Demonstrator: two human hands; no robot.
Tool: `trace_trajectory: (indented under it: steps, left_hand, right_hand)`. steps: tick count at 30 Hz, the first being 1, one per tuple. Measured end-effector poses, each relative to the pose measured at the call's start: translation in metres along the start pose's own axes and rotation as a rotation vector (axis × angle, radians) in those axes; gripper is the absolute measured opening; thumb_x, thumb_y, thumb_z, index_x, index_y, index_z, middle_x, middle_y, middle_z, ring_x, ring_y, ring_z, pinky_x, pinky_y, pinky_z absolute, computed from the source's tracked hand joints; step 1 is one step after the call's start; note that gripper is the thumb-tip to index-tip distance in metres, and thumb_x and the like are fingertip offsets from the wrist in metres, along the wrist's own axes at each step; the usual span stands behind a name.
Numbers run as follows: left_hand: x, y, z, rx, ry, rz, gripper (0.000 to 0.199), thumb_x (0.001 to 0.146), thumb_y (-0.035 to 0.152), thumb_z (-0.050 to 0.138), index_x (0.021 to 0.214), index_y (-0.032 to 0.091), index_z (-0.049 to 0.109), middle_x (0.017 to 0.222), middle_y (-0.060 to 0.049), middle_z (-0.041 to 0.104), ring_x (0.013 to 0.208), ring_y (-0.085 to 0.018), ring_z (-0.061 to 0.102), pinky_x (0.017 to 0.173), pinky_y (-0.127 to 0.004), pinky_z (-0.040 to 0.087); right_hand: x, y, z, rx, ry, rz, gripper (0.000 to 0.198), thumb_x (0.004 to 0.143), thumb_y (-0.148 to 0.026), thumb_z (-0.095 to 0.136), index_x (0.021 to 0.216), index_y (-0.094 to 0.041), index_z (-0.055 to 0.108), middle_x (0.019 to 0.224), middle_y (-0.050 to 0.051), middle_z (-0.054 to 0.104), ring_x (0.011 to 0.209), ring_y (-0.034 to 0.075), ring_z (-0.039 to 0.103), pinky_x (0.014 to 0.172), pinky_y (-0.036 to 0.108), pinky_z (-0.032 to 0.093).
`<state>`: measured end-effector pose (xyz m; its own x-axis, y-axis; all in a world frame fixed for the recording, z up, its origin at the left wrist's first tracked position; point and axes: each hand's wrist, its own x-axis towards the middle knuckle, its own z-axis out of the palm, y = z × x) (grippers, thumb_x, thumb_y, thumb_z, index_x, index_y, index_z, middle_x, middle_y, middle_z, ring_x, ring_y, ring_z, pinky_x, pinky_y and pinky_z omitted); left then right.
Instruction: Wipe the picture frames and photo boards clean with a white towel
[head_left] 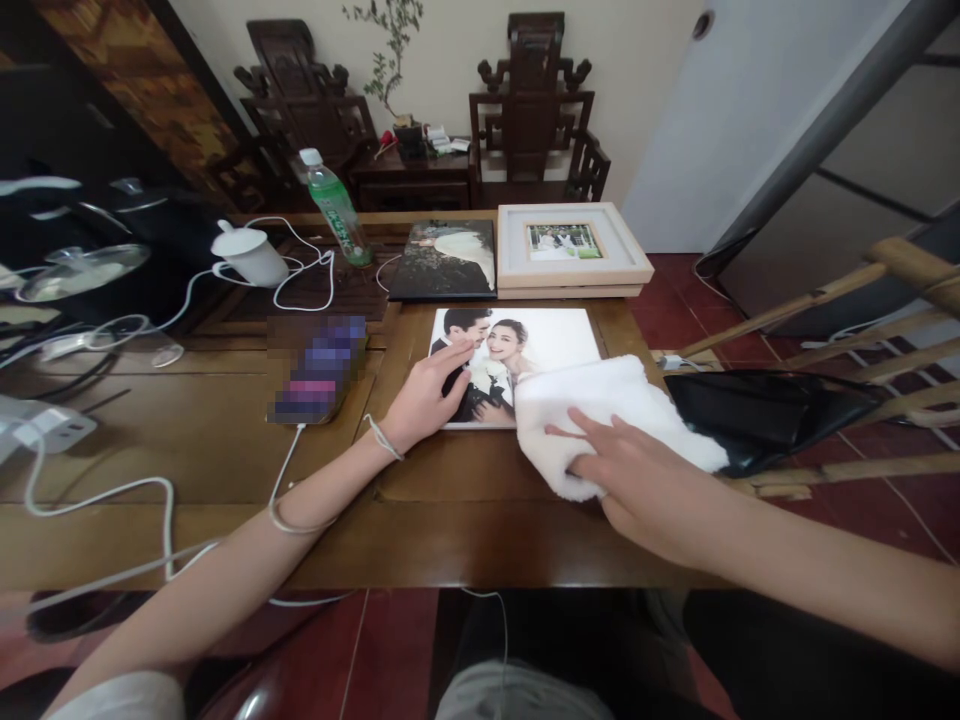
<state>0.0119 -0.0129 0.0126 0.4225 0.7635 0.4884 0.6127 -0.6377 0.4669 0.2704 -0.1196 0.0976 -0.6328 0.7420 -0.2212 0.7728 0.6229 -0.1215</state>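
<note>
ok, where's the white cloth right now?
In the head view the white cloth lies right of centre on the wooden table, under the right hand, overlapping the right edge of the photo print that the left hand touches.

No text, brand or number can be read anywhere. The bottle (335,207) at eleven o'clock carries a green label, but its print is too small and blurred to make out. The phone (319,370) at ten o'clock is pixelated, so nothing on it is legible. The photo print (547,340) at the centre shows only a picture, without lettering.
</note>
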Motion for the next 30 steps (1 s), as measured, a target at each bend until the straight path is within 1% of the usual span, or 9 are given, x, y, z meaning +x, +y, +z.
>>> trace_trajectory:
  steps: [4, 8, 12, 14, 16, 20, 24, 27, 30]
  left_hand:
    - [0.0, 0.001, 0.0, -0.005, -0.009, -0.009, 0.036, 0.096, 0.028, 0.047, 0.123, 0.012, 0.064, 0.132, -0.013, 0.062, 0.127, -0.026, 0.054, 0.11, -0.047, 0.042]
    - [0.0, 0.001, 0.0, -0.02, -0.007, -0.017, 0.036, 0.096, 0.028, 0.047, 0.123, 0.012, 0.064, 0.132, -0.013, 0.061, 0.128, -0.026, 0.054, 0.111, -0.046, 0.041]
    - [0.0, 0.0, 0.0, -0.028, -0.021, -0.034, 0.036, 0.096, 0.029, 0.047, 0.123, 0.012, 0.064, 0.133, -0.014, 0.06, 0.129, -0.027, 0.052, 0.112, -0.047, 0.04]
    - [-0.001, 0.0, 0.0, -0.022, -0.022, -0.042, 0.036, 0.096, 0.029, 0.047, 0.123, 0.012, 0.064, 0.133, -0.014, 0.06, 0.129, -0.027, 0.052, 0.112, -0.048, 0.04]
    - [-0.001, -0.001, 0.0, -0.018, -0.02, -0.041, 0.036, 0.096, 0.029, 0.047, 0.123, 0.012, 0.064, 0.133, -0.014, 0.06, 0.129, -0.027, 0.053, 0.111, -0.048, 0.04]
    - [-0.001, -0.002, 0.001, -0.027, -0.018, -0.029, 0.037, 0.096, 0.028, 0.047, 0.123, 0.011, 0.064, 0.133, -0.015, 0.06, 0.129, -0.027, 0.053, 0.111, -0.049, 0.041]
    - [-0.001, -0.003, 0.003, -0.029, -0.002, -0.019, 0.036, 0.095, 0.028, 0.048, 0.123, 0.011, 0.064, 0.131, -0.015, 0.061, 0.127, -0.026, 0.054, 0.111, -0.048, 0.041]
    - [-0.001, -0.002, 0.003, -0.023, -0.01, -0.022, 0.037, 0.095, 0.028, 0.047, 0.124, 0.011, 0.063, 0.133, -0.015, 0.061, 0.128, -0.026, 0.054, 0.111, -0.048, 0.041]
    - [0.0, 0.0, 0.002, -0.026, -0.018, -0.031, 0.037, 0.096, 0.028, 0.045, 0.124, 0.01, 0.063, 0.134, -0.014, 0.06, 0.129, -0.026, 0.053, 0.111, -0.048, 0.041]
  right_hand:
    - [0.028, 0.01, -0.015, -0.019, 0.014, 0.025, 0.044, 0.073, -0.001, 0.042, 0.104, -0.017, 0.069, 0.123, 0.018, 0.063, 0.102, 0.031, 0.063, 0.084, 0.044, 0.047]
    - [0.072, 0.035, -0.026, -0.029, 0.039, 0.052, 0.04, 0.074, -0.005, 0.042, 0.103, -0.016, 0.067, 0.11, 0.019, 0.065, 0.079, 0.026, 0.064, 0.064, 0.033, 0.042]
    - [0.116, 0.058, -0.034, -0.028, 0.098, 0.017, 0.031, 0.076, -0.005, 0.043, 0.096, -0.014, 0.065, 0.091, 0.015, 0.067, 0.078, 0.024, 0.061, 0.062, 0.03, 0.037]
    - [0.13, 0.064, -0.035, -0.032, 0.127, 0.017, 0.025, 0.08, -0.008, 0.045, 0.095, -0.013, 0.064, 0.091, 0.015, 0.067, 0.082, 0.024, 0.061, 0.066, 0.03, 0.037]
    - [0.137, 0.063, -0.033, -0.041, 0.153, 0.041, 0.026, 0.081, -0.009, 0.045, 0.099, -0.012, 0.064, 0.095, 0.017, 0.066, 0.091, 0.027, 0.06, 0.072, 0.032, 0.039]
    - [0.124, 0.046, -0.017, -0.053, 0.161, 0.072, 0.042, 0.076, -0.001, 0.042, 0.111, -0.011, 0.063, 0.11, 0.021, 0.063, 0.118, 0.034, 0.051, 0.09, 0.046, 0.039]
    - [0.083, 0.016, 0.0, -0.038, 0.121, -0.009, 0.052, 0.074, 0.002, 0.041, 0.12, -0.012, 0.062, 0.138, 0.02, 0.051, 0.138, 0.037, 0.031, 0.104, 0.059, 0.03]
    - [0.051, -0.008, 0.004, -0.003, 0.029, -0.066, 0.055, 0.073, 0.002, 0.042, 0.122, -0.014, 0.062, 0.15, 0.014, 0.041, 0.143, 0.039, 0.022, 0.106, 0.065, 0.027]
    - [0.032, -0.025, -0.001, 0.052, -0.079, -0.098, 0.054, 0.072, 0.001, 0.044, 0.12, -0.015, 0.063, 0.151, 0.013, 0.04, 0.141, 0.041, 0.025, 0.103, 0.067, 0.031]
